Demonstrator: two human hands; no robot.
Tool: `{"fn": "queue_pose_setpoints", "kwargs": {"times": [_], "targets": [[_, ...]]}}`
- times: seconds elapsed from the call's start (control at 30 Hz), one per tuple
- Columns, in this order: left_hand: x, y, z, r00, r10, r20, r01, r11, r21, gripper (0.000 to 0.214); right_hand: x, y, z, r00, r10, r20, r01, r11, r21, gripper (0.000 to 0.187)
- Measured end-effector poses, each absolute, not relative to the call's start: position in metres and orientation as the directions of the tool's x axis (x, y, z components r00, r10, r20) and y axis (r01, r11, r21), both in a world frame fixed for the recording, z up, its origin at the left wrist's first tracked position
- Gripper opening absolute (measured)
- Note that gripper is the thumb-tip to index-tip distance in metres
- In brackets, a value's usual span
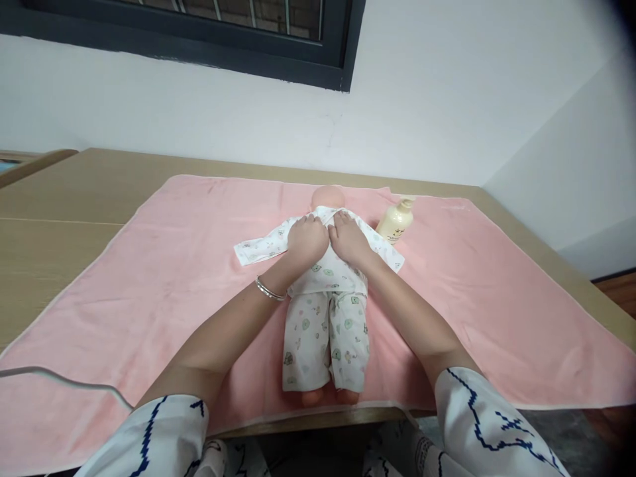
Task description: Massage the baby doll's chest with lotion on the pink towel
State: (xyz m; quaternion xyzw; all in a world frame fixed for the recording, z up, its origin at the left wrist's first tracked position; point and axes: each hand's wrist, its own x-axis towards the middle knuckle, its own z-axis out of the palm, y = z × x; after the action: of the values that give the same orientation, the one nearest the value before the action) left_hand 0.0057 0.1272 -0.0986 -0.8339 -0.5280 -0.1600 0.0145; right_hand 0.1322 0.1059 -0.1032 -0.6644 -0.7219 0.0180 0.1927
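Note:
A baby doll lies face-hidden on its back or front, I cannot tell which, its bald head (328,197) away from me. It wears a white printed baby shirt (330,278) with both sleeves spread out, and matching trousers (305,341); its feet show below the cuffs. At the shirt's neckline my left hand (309,240) is closed, the fingers curled on the cloth. Beside it my right hand (349,240) bends its fingers onto the collar's other side. The two hands almost touch, and the fingertips are partly hidden.
A pale yellow pump bottle (396,222) leans or lies by the right sleeve. Under the doll spreads a pink blanket (163,285) over a wooden table (59,199). A grey cable (64,379) crosses the lower left. The wall and a dark window frame (342,59) stand behind.

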Motion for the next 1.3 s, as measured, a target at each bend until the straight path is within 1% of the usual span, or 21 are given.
{"fn": "queue_pose_setpoints", "kwargs": {"times": [0.1,0.17,0.23,0.37,0.5,0.6,0.67,0.73,0.8,0.87,0.97,1.03,1.1,1.17,1.23,1.3], "targets": [[-0.001,0.145,-0.102,0.304,0.922,0.240,0.896,-0.362,0.257,0.041,0.115,0.087,-0.098,-0.077,0.972,0.222,0.970,0.124,-0.209,0.052],[-0.003,0.152,-0.108,0.276,0.930,0.243,0.892,-0.342,0.295,0.041,0.111,0.082,-0.095,-0.108,0.967,0.230,0.966,0.156,-0.204,0.048],[-0.002,0.153,-0.114,0.259,0.922,0.287,0.884,-0.346,0.313,0.041,0.116,0.087,-0.097,-0.096,0.961,0.260,0.956,0.162,-0.243,0.047],[0.002,0.150,-0.124,0.227,0.910,0.347,0.868,-0.351,0.352,0.042,0.134,0.108,-0.109,-0.001,0.954,0.300,0.937,0.106,-0.334,0.053],[0.003,0.150,-0.126,0.226,0.902,0.368,0.861,-0.362,0.358,0.039,0.137,0.114,-0.117,0.016,0.938,0.346,0.930,0.113,-0.350,0.055],[0.002,0.150,-0.125,0.223,0.902,0.370,0.859,-0.361,0.362,0.037,0.136,0.112,-0.118,0.010,0.937,0.348,0.931,0.118,-0.344,0.056],[0.001,0.151,-0.125,0.229,0.904,0.360,0.858,-0.362,0.364,0.038,0.140,0.114,-0.117,-0.034,0.947,0.319,0.934,0.144,-0.328,0.057],[0.001,0.152,-0.125,0.236,0.907,0.349,0.859,-0.363,0.362,0.040,0.148,0.117,-0.117,-0.112,0.958,0.265,0.924,0.198,-0.326,0.061],[0.001,0.150,-0.124,0.253,0.903,0.348,0.859,-0.375,0.349,0.044,0.157,0.121,-0.116,-0.175,0.961,0.216,0.905,0.243,-0.348,0.064],[0.003,0.146,-0.124,0.298,0.883,0.364,0.852,-0.418,0.316,0.046,0.164,0.124,-0.116,-0.191,0.961,0.199,0.893,0.254,-0.371,0.065],[0.007,0.136,-0.121,0.393,0.829,0.399,0.822,-0.511,0.251,0.047,0.166,0.124,-0.115,-0.188,0.955,0.231,0.891,0.265,-0.369,0.064],[0.008,0.134,-0.119,0.420,0.809,0.410,0.807,-0.540,0.239,0.046,0.157,0.119,-0.115,-0.164,0.947,0.276,0.900,0.258,-0.351,0.059],[0.005,0.139,-0.118,0.418,0.816,0.399,0.804,-0.537,0.257,0.045,0.141,0.109,-0.115,-0.076,0.941,0.329,0.928,0.187,-0.322,0.055],[0.000,0.148,-0.116,0.410,0.839,0.358,0.799,-0.519,0.302,0.043,0.122,0.096,-0.116,0.028,0.930,0.366,0.955,0.083,-0.284,0.054],[-0.005,0.156,-0.113,0.397,0.865,0.305,0.797,-0.490,0.352,0.042,0.108,0.087,-0.117,0.016,0.931,0.363,0.969,0.075,-0.236,0.055],[-0.006,0.155,-0.111,0.377,0.887,0.269,0.814,-0.455,0.361,0.042,0.106,0.085,-0.116,-0.032,0.939,0.342,0.968,0.114,-0.223,0.055]]}}
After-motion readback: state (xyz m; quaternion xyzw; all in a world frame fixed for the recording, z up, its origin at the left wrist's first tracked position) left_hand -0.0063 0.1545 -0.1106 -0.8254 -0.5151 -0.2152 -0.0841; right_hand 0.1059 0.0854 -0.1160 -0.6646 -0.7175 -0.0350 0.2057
